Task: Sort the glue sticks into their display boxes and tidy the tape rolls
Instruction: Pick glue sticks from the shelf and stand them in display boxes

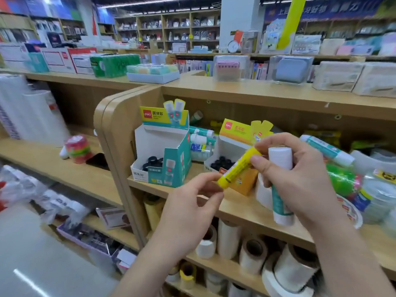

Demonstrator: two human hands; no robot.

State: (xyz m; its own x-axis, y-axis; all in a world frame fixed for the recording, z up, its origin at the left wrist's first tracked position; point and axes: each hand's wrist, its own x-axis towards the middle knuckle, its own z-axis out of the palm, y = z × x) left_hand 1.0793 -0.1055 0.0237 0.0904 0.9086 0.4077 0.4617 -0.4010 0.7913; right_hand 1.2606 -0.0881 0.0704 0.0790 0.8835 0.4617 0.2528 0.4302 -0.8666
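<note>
Shop aisle, head view, slightly blurred.

- Landmark: teal-and-white cardboard display box point(171, 163), standing open on the pale wooden shelf point(235, 211), black round caps point(153, 161) showing inside.
- Just right of the teal box: yellow-and-orange cardboard display box point(230, 146), also open, with black caps in it.
- In front of and right of the teal box, held in the air above the shelf edge: slim yellow glue stick point(237, 166), tilted, its upper end to the right.
- Left hand point(190, 202): fingers pinch the stick's lower end between thumb and forefinger.
- Right hand point(304, 181): fingertips grasp the yellow stick's upper end; the other fingers curl round a fat white-and-teal glue stick point(280, 209), held upright.
- Farther right of the teal box, beyond the right hand: a second teal-and-white glue stick point(327, 150), lying tilted. Cannot tell whether the hand holds it.
- Below the teal box, on the lower shelf: white tape rolls point(252, 256), bunched closely together.
</note>
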